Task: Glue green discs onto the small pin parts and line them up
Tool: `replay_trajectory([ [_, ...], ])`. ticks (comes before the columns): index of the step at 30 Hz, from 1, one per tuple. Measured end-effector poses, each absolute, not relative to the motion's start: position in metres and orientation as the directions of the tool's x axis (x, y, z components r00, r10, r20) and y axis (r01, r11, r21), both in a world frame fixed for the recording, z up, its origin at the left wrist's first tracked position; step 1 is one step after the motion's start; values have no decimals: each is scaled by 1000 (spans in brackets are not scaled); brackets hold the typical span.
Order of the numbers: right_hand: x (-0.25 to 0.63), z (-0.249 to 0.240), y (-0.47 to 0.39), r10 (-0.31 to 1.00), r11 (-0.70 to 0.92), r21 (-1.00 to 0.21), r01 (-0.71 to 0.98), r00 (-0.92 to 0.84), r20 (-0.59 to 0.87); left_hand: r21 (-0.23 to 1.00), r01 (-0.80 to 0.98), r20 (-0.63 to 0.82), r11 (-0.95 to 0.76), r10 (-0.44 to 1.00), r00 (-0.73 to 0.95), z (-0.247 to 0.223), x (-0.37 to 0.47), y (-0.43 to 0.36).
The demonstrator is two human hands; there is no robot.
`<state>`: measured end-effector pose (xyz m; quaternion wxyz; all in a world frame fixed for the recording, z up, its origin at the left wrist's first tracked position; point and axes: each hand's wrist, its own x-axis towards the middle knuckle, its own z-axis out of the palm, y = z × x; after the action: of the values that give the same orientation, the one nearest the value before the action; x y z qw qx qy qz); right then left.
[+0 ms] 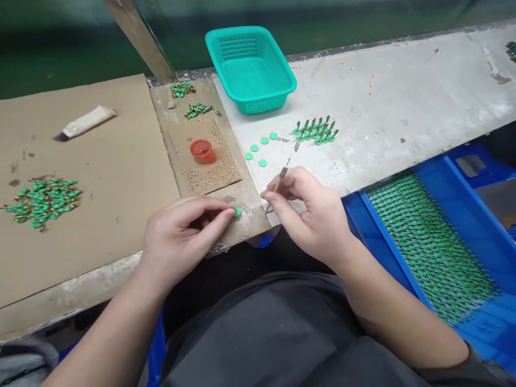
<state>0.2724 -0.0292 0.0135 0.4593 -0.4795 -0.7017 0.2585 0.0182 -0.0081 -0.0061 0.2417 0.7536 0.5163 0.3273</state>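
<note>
Left hand (177, 234) pinches a green disc (237, 212) at the desk's (403, 97) front edge; right hand's (310, 215) grip is closed on a thin brush-like tool (278, 185)! Beyond, a red cup (202, 151) holds some liquid, the teal basket (253, 75) sits empty, and loose discs (255, 148) lie near upright pieces (316, 130).

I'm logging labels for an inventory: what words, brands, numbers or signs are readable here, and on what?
None can be read.
White tube: no readable label.
Blue crate: faint floor marks, too blurred to tell whether they are lettering.
Turquoise basket, red cup: no text visible.
</note>
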Motion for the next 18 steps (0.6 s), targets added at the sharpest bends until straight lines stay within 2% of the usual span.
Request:
replay_trajectory([
  [5, 279, 19, -32, 876, 475, -700, 534, -210, 434, 684, 603, 295, -410, 912, 285, -6, 20, -9],
  [9, 285, 23, -32, 885, 464, -637, 616, -348, 309, 686, 594, 300, -420, 907, 295, -6, 20, -9],
  [12, 284, 19, -31, 897, 438, -623, 648, -359, 257, 681, 594, 310, -428, 904, 295, -5, 22, -9],
  [18, 256, 0, -30, 858, 514, -702, 492, -285, 428, 647, 630, 320, -430, 903, 286, -5, 24, -9],
])
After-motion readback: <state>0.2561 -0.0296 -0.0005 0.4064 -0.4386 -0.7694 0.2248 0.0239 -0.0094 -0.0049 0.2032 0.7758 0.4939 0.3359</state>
